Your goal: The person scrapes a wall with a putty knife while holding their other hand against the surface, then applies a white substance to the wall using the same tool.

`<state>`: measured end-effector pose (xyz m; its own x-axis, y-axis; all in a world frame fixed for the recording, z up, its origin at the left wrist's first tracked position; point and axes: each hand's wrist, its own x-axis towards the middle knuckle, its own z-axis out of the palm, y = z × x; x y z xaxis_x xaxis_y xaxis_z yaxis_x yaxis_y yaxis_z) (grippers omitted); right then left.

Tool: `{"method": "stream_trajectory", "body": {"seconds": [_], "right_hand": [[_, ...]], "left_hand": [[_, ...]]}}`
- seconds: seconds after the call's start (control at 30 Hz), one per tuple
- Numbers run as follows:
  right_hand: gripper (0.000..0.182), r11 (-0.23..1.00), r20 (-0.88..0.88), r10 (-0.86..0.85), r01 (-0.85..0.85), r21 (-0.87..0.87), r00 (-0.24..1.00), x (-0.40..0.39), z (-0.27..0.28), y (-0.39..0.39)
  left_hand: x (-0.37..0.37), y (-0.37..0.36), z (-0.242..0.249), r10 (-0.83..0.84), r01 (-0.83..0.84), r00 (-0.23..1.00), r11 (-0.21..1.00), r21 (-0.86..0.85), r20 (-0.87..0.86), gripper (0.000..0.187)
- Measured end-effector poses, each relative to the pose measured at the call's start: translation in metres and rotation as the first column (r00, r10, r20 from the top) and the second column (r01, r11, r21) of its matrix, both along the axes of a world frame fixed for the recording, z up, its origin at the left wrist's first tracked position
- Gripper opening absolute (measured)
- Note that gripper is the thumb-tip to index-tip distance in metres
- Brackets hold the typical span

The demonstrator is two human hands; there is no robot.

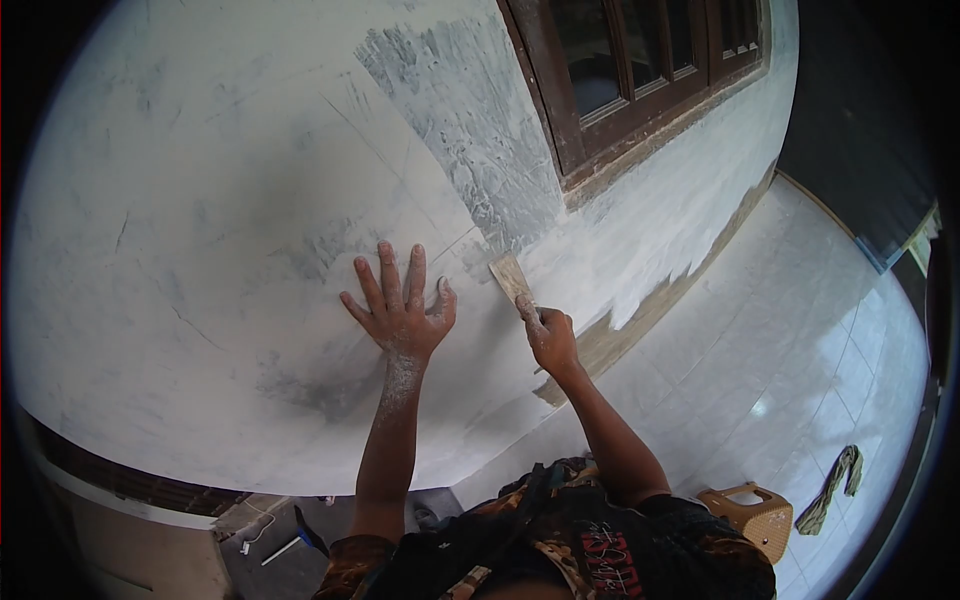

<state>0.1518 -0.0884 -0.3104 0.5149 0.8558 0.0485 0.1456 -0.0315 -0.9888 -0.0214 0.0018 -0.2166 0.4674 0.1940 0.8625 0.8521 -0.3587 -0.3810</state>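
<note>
My left hand (pixel 403 312) lies flat against the white-plastered wall (pixel 230 190), fingers spread, with white dust on its skin. To its right, my right hand (pixel 550 338) grips a putty knife (pixel 509 277) by the handle. The knife's wide, plaster-smeared blade meets the wall just below a rough grey patch (pixel 470 120). Around both hands the wall surface is mottled white and grey, with a few thin scratch lines.
A brown wooden window (pixel 650 75) is set in the wall at upper right. Bare grey-brown wall shows along the base. On the tiled floor (pixel 740 350) are a yellow-brown plastic stool (pixel 752 518) and a crumpled cloth (pixel 832 490). A cable (pixel 262 527) lies at lower left.
</note>
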Motion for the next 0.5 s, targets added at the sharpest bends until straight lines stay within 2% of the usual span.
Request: {"method": "stream_trajectory", "body": {"seconds": [0.23,0.3,0.43,0.5], "right_hand": [[0.072,0.991,0.065,-0.018,0.009,0.13,0.998,0.005,0.018,0.009],[0.071,1.0,-0.002,-0.008,0.008,0.013,1.0,0.005,0.008,0.001],[0.071,1.0,0.008,-0.015,0.015,0.015,1.0,0.005,0.02,0.004],[0.071,0.997,0.023,-0.003,0.001,0.08,1.0,0.007,0.031,0.008]], "left_hand": [[0.001,0.0,0.001,0.001,-0.001,1.0,1.0,-0.012,-0.003,0.06],[0.0,-0.001,0.003,-0.003,0.003,1.0,1.0,0.003,-0.004,0.061],[0.001,0.0,0.0,0.001,-0.001,1.0,1.0,-0.017,-0.001,0.061],[0.001,0.0,0.001,0.013,-0.013,1.0,1.0,-0.022,0.002,0.061]]}}
